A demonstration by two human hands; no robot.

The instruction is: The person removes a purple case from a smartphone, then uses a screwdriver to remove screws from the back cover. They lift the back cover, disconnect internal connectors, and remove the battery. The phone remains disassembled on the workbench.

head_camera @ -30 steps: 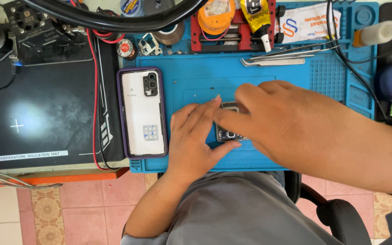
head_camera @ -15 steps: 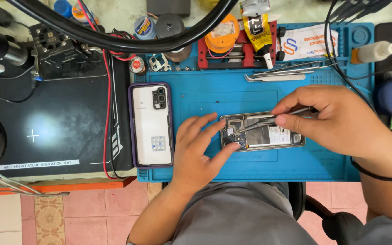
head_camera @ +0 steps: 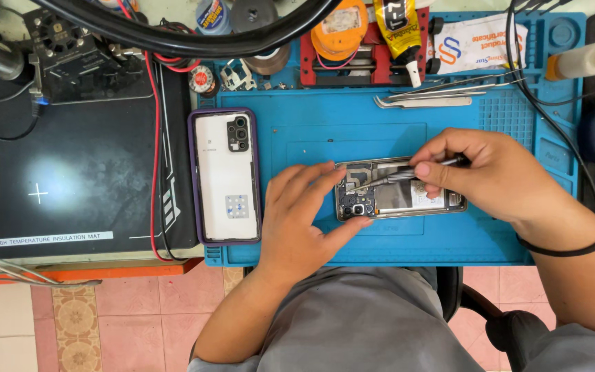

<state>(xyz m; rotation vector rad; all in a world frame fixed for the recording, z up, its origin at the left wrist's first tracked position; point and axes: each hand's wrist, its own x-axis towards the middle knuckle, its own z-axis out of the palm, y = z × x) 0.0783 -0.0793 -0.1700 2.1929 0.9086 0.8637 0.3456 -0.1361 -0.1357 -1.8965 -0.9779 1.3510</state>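
An opened phone [head_camera: 397,196] with its insides bare lies sideways on the blue work mat [head_camera: 352,138]. My left hand [head_camera: 301,213] rests at its left end, fingers spread, thumb and forefinger against the frame. My right hand [head_camera: 490,172] grips metal tweezers [head_camera: 394,177], their tips pointing left onto the phone's upper board near the camera end. A white phone back cover in a purple case [head_camera: 226,176] lies upright on the mat to the left of my left hand.
More tweezers [head_camera: 425,101] lie at the mat's far edge. Behind them stand a red holder, an orange solder reel [head_camera: 339,24], a glue tube and a white packet. A black insulation mat [head_camera: 70,172] with red cable lies left. A bottle [head_camera: 583,62] sits far right.
My right hand has drawn back from over the phone and now holds tweezers to it. The phone's insides are uncovered. The view has shifted slightly.
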